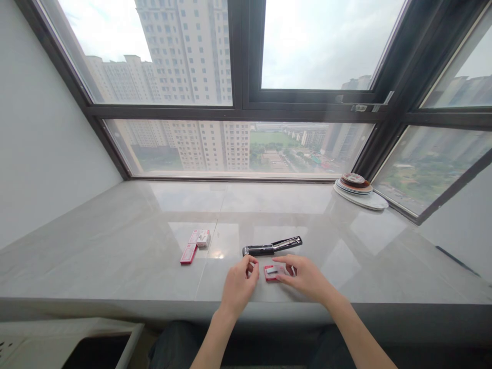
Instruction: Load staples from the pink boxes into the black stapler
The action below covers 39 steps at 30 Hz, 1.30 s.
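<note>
My right hand (307,278) has its thumb and index finger on a small red-and-white staple box (268,277) lying on the ledge. A short grey strip, like a row of staples (272,269), rests on top of the box. Just left of it is my left hand (239,287), its fingers curled together in a pinch; anything inside them is hidden. Beyond both hands lies a black stapler (261,250), folded open with its upper arm stretched to the right. Further left, red-and-white boxes (188,253) sit beside a small white box (203,238).
The pale, glossy stone ledge (126,241) runs along a dark-framed window. A stack of plates (359,190) stands in the far right corner. Below the front edge at left is a white container (73,335) with a dark opening.
</note>
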{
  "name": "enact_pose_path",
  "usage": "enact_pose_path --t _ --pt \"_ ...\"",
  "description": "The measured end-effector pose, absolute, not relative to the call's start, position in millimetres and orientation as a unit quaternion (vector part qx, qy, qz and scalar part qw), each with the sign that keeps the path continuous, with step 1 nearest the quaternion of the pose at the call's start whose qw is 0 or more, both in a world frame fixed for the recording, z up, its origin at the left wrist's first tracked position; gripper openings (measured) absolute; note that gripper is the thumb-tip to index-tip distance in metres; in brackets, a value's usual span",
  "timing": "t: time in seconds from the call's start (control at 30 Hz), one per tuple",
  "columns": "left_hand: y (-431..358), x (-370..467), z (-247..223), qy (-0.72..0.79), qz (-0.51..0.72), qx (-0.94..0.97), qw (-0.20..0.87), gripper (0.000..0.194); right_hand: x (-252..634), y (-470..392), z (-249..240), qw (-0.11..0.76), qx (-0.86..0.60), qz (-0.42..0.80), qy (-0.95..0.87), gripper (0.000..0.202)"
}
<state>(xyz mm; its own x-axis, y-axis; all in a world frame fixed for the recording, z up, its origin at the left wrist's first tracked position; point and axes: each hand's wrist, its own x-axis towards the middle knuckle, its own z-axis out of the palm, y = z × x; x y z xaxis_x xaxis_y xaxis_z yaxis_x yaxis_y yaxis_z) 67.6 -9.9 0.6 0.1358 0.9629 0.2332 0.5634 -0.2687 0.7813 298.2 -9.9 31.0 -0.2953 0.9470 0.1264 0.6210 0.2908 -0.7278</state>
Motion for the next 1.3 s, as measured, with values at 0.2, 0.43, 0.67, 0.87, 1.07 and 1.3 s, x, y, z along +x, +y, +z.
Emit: enact_pose_path --t 0.2,0.43,0.67,0.87,1.07,1.3 --pt "28.0 39.2 6.2 0.599 0.335 0.719 0.112 0.033 270.8 -2.4 40.1 0.248 -0.522 0.243 -0.779 0.022" --pt "20.5 34.2 -2.5 0.571 0.298 0.754 0.133 0.024 244.8 29.6 41.5 0.277 -0.497 0.206 -0.796 0.027" --pt "18.7 30.7 -3.0 0.57 0.305 0.751 0.136 0.023 234.2 39.3 37.8 0.244 -0.479 0.207 -0.818 0.027" --pt "20.4 31.0 -4.9 0.572 0.311 0.746 0.141 0.025 240.0 34.0 35.8 0.254 -0.547 0.161 -0.781 0.027" --pt "19.1 30.9 -1.2 0.574 0.303 0.746 0.151 0.024 240.1 18.6 32.9 0.275 -0.528 0.242 -0.766 0.029" --pt "20.2 31.5 -0.6 0.576 0.301 0.743 0.164 0.025 309.7 9.6 10.2 0.297 -0.609 0.428 -0.598 0.053"
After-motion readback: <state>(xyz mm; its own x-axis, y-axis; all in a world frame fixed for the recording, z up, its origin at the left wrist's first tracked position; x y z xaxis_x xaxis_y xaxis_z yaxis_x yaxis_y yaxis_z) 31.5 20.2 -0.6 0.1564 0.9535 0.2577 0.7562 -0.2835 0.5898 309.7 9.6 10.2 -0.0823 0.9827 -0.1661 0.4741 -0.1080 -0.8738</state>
